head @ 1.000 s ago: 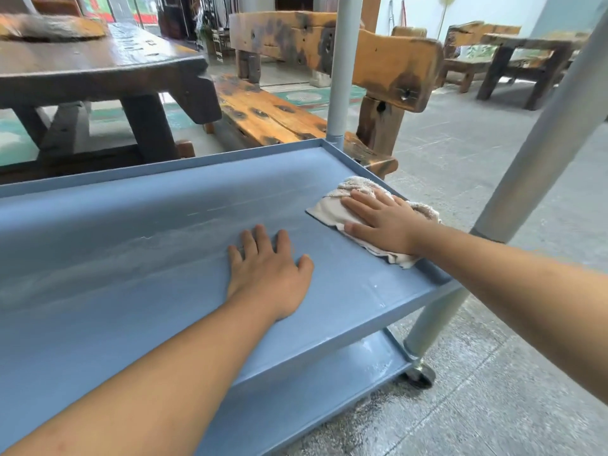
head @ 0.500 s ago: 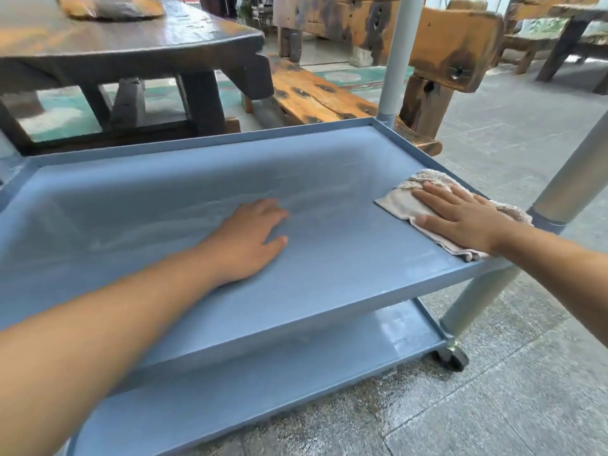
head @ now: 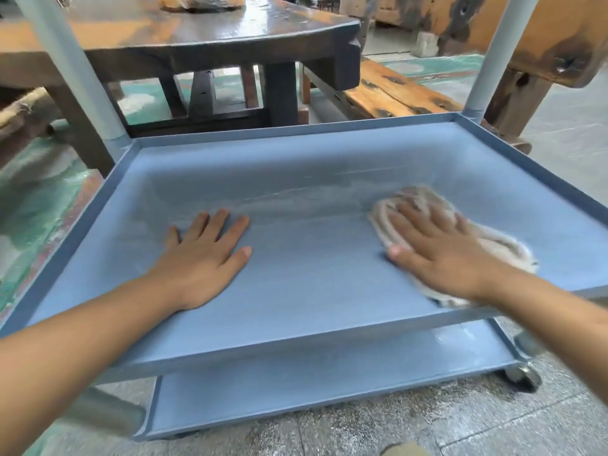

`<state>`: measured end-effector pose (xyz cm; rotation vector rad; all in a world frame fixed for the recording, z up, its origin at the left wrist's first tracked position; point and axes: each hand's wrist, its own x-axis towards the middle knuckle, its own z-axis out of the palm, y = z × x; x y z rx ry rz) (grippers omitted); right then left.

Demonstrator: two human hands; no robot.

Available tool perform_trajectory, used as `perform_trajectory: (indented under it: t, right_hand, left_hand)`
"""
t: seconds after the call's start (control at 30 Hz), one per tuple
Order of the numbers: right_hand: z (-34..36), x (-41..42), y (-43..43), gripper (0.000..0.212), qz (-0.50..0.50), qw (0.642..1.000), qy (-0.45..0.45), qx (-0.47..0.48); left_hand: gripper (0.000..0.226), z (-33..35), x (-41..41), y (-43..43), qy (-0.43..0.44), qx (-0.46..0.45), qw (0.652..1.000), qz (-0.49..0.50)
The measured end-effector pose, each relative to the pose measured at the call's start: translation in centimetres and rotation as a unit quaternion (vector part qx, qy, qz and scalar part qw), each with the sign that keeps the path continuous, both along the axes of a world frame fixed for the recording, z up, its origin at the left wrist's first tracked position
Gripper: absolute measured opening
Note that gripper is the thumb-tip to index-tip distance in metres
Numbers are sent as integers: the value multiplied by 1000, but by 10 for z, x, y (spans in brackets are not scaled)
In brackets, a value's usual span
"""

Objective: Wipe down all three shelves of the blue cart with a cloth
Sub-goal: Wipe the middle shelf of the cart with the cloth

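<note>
Two hands: both lay flat on the blue cart's middle shelf [head: 312, 274], a smooth rimmed tray streaked with pale dust.
Left hand [head: 204, 258]: at 9 o'clock, palm down on bare shelf, fingers spread, grip open and holding nothing.
Right hand [head: 441, 255]: at 3 o'clock, fingers splayed, pressing flat on the cloth [head: 493, 245] rather than clutching it.
Cloth: beige, nubbly, crumpled, partly hidden under the palm and blurred.
Lower shelf [head: 329, 386]: same blue, mostly covered by the middle shelf.
Caster [head: 523, 373]: at 4 o'clock, blurred.
Posts [head: 70, 70]: grey round tubes, cut off at the top.
</note>
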<state>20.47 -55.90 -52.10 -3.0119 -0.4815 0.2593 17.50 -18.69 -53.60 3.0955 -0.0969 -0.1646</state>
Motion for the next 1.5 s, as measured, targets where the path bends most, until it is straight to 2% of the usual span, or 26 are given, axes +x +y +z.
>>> perform_trajectory:
  t: [0.2,0.27,0.3,0.37,0.43,0.47,0.5,0.6,0.7,0.77,0.87,0.9,0.97,1.07,1.13,1.23,1.33,1.4,1.43,1.5]
  right_hand:
    - [-17,-36,179,78,104,994,-16,40]
    - [-20,-35,195,79,123,992,-18,38]
    - [-19,-35,196,77,134,990,-17,38]
    - [-13,-36,190,71,181,983,-9,36]
    - [-5,-37,188,64,260,965,13,42]
    - [0,-39,189,60,304,951,25,46]
    - [5,-40,191,57,343,937,34,52]
    - [15,-48,190,49,409,909,20,74]
    - [21,-56,183,42,416,902,-60,102]
    - [22,-61,176,37,349,915,-104,173]
    - [15,-57,156,34,149,932,-157,290]
    - [13,-54,147,35,79,944,-154,281]
    - [4,-48,132,52,-26,974,-96,204]
    - [-10,-50,127,76,-75,980,-46,176]
    - [-14,-51,130,75,-78,979,-69,176]
    - [-12,-55,138,52,-47,971,-79,222]
    - [-9,-63,146,30,-34,951,-42,304]
    - [-7,-68,147,15,-34,931,-36,361]
    - [-5,-72,147,14,-39,913,-29,405]
    - [1,-77,148,19,-50,863,-10,503]
  left_hand:
    - [61,0,4,2,4,-24,1000,11]
    - [67,0,7,2,2,-78,997,14]
    - [66,1,7,5,-17,-145,989,26]
    - [56,7,4,9,-55,-329,941,60]
    - [46,13,4,9,-53,-495,863,85]
    - [42,16,2,9,-48,-549,829,97]
    - [39,20,0,9,-47,-573,811,108]
    - [31,30,-5,12,-69,-532,837,108]
    - [30,34,-6,11,-58,-439,891,96]
    - [36,31,-11,5,-57,-370,923,92]
    - [48,24,-29,2,-99,-343,927,115]
    - [51,22,-37,4,-113,-336,927,123]
    - [55,14,-53,6,-120,-294,940,121]
    - [57,9,-67,4,-101,-237,958,125]
    - [58,15,-69,-1,-81,-231,960,139]
    - [65,22,-74,-9,-72,-277,946,153]
    - [82,24,-87,-18,-85,-400,894,181]
    - [83,26,-93,-21,-117,-428,870,215]
    - [76,27,-96,-21,-125,-437,862,223]
    - [41,31,-101,-21,-112,-465,854,206]
